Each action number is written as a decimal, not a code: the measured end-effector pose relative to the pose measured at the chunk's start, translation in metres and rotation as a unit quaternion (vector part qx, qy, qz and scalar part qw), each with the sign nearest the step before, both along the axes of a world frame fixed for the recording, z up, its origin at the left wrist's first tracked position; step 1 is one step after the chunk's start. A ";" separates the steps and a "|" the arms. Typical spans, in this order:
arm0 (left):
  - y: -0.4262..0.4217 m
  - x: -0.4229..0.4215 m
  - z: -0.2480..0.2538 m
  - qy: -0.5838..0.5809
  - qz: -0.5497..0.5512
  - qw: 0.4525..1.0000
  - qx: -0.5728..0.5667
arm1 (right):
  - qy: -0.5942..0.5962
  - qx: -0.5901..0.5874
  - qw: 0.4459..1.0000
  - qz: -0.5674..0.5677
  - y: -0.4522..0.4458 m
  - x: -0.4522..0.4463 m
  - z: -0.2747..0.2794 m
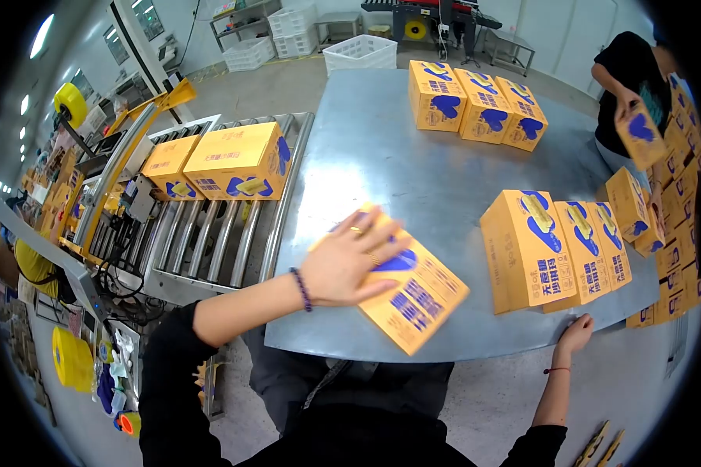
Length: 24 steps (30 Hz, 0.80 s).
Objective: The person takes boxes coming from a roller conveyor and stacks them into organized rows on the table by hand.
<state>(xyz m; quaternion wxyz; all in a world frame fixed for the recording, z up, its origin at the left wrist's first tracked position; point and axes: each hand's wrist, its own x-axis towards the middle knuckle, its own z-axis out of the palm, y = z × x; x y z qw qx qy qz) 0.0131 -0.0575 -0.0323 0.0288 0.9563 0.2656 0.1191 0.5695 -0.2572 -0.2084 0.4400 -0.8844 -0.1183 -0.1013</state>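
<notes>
My left hand [350, 261], fingers spread, lies across a yellow carton [417, 296] with blue print. The carton sits turned at an angle near the front edge of the metal table [327, 327], and my hand and forearm hide its left part. At the table's right front edge is my right hand [576, 333], fingers curled in and no object showing in them. Just beyond it stands a row of three yellow cartons [528, 257], apart from the hand.
Three more cartons [475, 109] stand at the table's far side. On the left, a roller conveyor [234, 233] carries two larger yellow boxes [234, 159] beside a machine frame. At right, a co-worker [631, 78] holds a carton by stacked cartons [681, 210]. White crates [358, 54] stand behind.
</notes>
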 end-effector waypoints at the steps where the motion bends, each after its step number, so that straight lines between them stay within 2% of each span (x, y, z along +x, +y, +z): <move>1: 0.005 0.020 -0.003 -0.010 -0.048 0.999 0.011 | 0.003 0.021 1.000 0.003 -0.001 0.000 -0.002; 4: 0.024 0.096 -0.014 -0.067 -0.170 0.983 0.007 | 0.013 0.071 0.997 0.012 -0.002 -0.003 -0.003; 6: 0.033 0.154 -0.020 -0.103 -0.207 0.973 -0.017 | 0.016 0.102 0.994 0.023 0.000 -0.003 -0.001; 9: 0.049 0.210 -0.019 -0.097 -0.266 0.958 -0.046 | 0.034 0.110 0.993 0.012 0.000 -0.007 0.000; 15: 0.033 0.289 -0.025 -0.156 -0.245 0.957 0.008 | -0.016 0.047 0.999 0.019 -0.002 -0.015 0.008; 18: 0.040 0.289 -0.023 -0.171 -0.225 0.956 0.078 | -0.019 0.062 0.998 0.018 0.000 -0.019 0.010; 20: 0.066 0.264 -0.010 -0.139 -0.227 0.956 0.123 | -0.014 0.063 0.998 0.016 0.002 -0.026 0.016; 22: 0.105 0.223 -0.004 -0.148 -0.158 0.963 0.159 | -0.023 0.076 0.997 0.022 0.003 -0.023 0.011; 24: 0.141 0.172 0.013 -0.111 -0.042 0.985 0.128 | -0.022 0.078 0.996 0.025 0.001 -0.018 0.007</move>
